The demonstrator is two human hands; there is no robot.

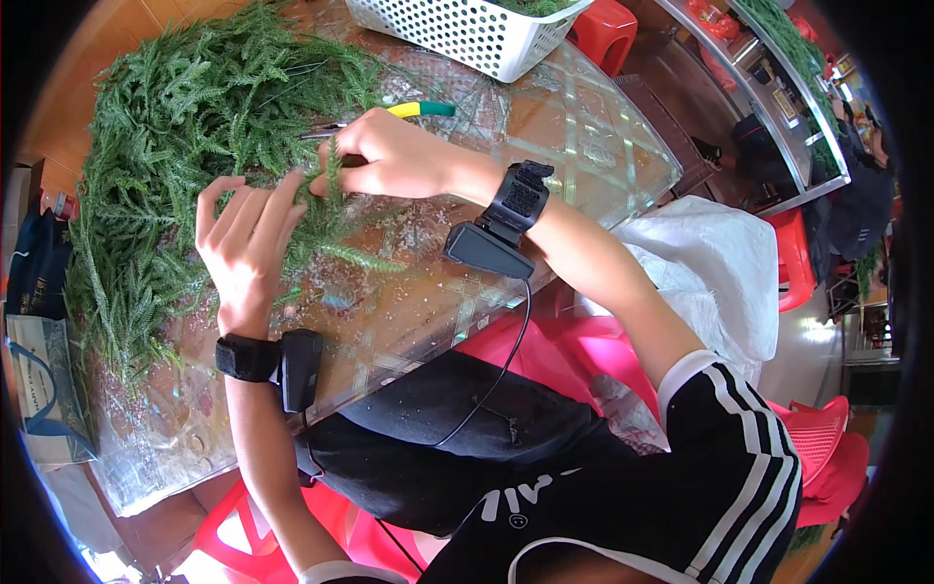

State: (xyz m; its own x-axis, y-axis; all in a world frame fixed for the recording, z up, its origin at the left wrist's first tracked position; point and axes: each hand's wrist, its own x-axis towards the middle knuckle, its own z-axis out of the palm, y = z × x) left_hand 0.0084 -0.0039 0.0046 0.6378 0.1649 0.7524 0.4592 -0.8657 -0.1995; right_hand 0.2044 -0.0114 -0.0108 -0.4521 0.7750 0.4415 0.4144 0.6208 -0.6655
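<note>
1. One green sprig [334, 173] is pinched in your right hand [394, 156] above the table [409, 316]; your left hand [243, 229] curls beside it, its grip unclear.
2. You seem to be working its stem; next likely calls for steady fingertips.
3. Around: heaped greenery [195, 127], a yellow-and-green-handled tool [424, 109], white basket [462, 39], red stool [605, 37] beyond.

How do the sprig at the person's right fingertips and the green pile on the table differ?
Size: the sprig is small, while the pile covers much of the table's left side.
Pose: the sprig stands roughly upright at the right hand, while the pile lies tangled.
Shared: both are green with needle-like leaves.
</note>
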